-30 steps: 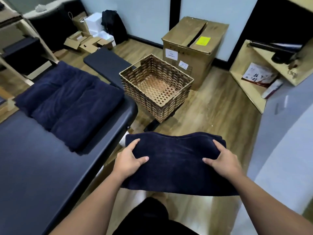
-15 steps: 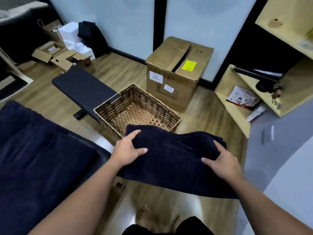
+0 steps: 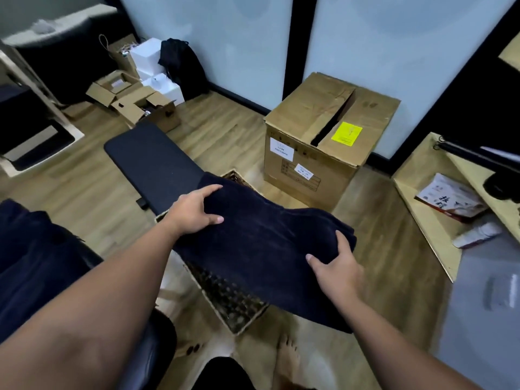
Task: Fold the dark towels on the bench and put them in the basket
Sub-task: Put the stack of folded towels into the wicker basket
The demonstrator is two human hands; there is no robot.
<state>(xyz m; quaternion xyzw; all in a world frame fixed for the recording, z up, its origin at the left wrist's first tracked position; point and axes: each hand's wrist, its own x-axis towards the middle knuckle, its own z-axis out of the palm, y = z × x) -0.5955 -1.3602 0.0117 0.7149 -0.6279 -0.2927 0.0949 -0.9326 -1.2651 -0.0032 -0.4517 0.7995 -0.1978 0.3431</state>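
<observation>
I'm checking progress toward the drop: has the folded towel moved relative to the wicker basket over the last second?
Yes. The folded towel, held by both hands, went from well short of the basket to over it, hiding most of its opening.

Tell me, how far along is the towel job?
Done: one folded dark navy towel. In hand: left hand and right hand each grip an end, holding it over the brown woven wicker basket. Left: lowering it in, then the dark towels on the bench.

Both hands gripped a folded dark towel point(image 3: 261, 249) over the wicker basket point(image 3: 233, 305), hiding most of it. The left hand point(image 3: 194, 212) held its far left edge, the right hand point(image 3: 334, 266) its near right. More dark towels point(image 3: 33, 263) lay on the surface at left.
</observation>
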